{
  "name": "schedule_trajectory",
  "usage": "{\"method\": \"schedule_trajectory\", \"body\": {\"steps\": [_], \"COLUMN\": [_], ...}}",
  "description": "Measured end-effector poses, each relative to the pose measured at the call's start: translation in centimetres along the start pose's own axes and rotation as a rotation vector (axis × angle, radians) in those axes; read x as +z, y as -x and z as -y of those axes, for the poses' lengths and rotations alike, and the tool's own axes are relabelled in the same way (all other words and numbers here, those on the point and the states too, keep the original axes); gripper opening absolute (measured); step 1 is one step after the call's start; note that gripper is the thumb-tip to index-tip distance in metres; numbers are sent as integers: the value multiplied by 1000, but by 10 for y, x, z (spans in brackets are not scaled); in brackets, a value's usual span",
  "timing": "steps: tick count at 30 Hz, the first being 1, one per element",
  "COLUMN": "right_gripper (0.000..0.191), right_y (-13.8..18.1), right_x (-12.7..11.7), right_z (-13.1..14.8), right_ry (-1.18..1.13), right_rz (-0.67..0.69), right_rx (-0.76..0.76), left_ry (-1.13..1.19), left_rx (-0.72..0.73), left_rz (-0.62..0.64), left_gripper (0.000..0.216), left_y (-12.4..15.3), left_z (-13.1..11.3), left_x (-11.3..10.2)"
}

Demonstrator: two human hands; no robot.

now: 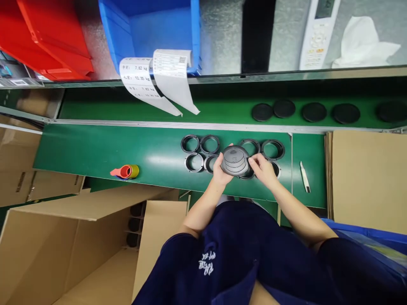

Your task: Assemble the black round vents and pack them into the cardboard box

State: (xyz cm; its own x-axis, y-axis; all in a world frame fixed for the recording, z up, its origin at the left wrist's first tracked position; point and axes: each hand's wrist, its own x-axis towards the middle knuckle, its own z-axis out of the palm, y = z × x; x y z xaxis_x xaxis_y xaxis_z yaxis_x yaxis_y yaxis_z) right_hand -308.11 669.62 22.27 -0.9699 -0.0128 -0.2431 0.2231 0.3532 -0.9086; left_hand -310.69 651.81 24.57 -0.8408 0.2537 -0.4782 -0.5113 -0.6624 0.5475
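A dark grey round air vent (235, 161) with curved slats is held up in front of me, above the green bench. My left hand (221, 171) is closed round its left side, thumb along the edge. The fingers of my right hand (262, 168) pinch the vent's right edge. Beneath and around it lie several black rings in two rows, such as a ring (190, 144) at the left and another ring (272, 149) at the right. My hands and the vent partly hide some of them.
Several black discs (314, 112) lie on the green strip behind. Rolls of tape (126, 171) sit at the left, a white utility knife (304, 177) at the right. Cardboard sheets (369, 178) are stacked beyond it. An open carton (101, 254) stands lower left. A blue bin (159, 31) is on the shelf.
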Motion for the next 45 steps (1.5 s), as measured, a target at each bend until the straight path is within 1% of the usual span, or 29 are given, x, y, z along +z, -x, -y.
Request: {"method": "schedule_trajectory", "body": {"steps": [1,2,3,4,6,8,12,16,20,23,25,26,27,29,30,31,34,36,38,40,42,43,45], "right_gripper": [57,54,51,49,47,46,52,67,73,75,78,79,78,74,74,77,103,113,113,112,110,109,108], "right_y": [5,9,13,17,23,28,36,45,51,51,50,50,50,51,52,51,42,26,0,-31,-60,-71,-87], "right_x": [-12,-22,-31,-38,-49,-54,-58,-64,-76,-82,-81,-79,-75,-65,-59,-54,-43,-43,-49,-57,-64,-66,-68], "right_z": [-2,-4,-6,-9,-16,-24,-36,-38,-38,-44,-48,-50,-51,-53,-53,-54,-57,-61,-68,-78,-90,-97,-111], "right_ry": [102,171,206,221,238,274,296,162,-2,-25,13,58,124,297,379,442,507,513,574,688,795,829,872], "right_rz": [-82,-130,-140,-121,-65,-38,45,92,54,-1,-37,-41,-20,81,136,180,228,203,95,-30,-92,-105,-111], "right_rx": [-128,-260,-380,-476,-592,-639,-651,-554,-417,-377,-396,-441,-508,-646,-675,-660,-481,-369,-263,-156,-79,-49,-17], "left_ry": [29,62,99,136,196,210,131,103,83,37,15,11,11,15,13,3,-73,-180,-427,-834,-1288,-1485,-1780], "left_rx": [-30,-57,-77,-91,-104,-116,-200,-218,-221,-209,-211,-213,-218,-224,-233,-249,-296,-264,-121,75,230,276,320], "left_rz": [8,14,17,16,8,3,35,61,103,87,45,16,-12,-65,-83,-87,-47,-32,-64,-73,5,61,160], "left_gripper": [60,60,61,62,65,68,76,84,88,91,92,91,90,87,85,84,84,86,81,71,72,75,72], "left_y": [8,15,22,28,38,47,58,61,56,49,45,43,40,35,32,28,12,-3,-19,-34,-45,-47,-48], "left_z": [8,16,24,32,45,56,70,78,86,89,90,89,88,87,86,86,90,97,106,118,131,136,143], "left_x": [5,10,14,19,25,30,32,36,40,41,39,38,37,35,35,35,35,34,31,24,15,9,-2]}}
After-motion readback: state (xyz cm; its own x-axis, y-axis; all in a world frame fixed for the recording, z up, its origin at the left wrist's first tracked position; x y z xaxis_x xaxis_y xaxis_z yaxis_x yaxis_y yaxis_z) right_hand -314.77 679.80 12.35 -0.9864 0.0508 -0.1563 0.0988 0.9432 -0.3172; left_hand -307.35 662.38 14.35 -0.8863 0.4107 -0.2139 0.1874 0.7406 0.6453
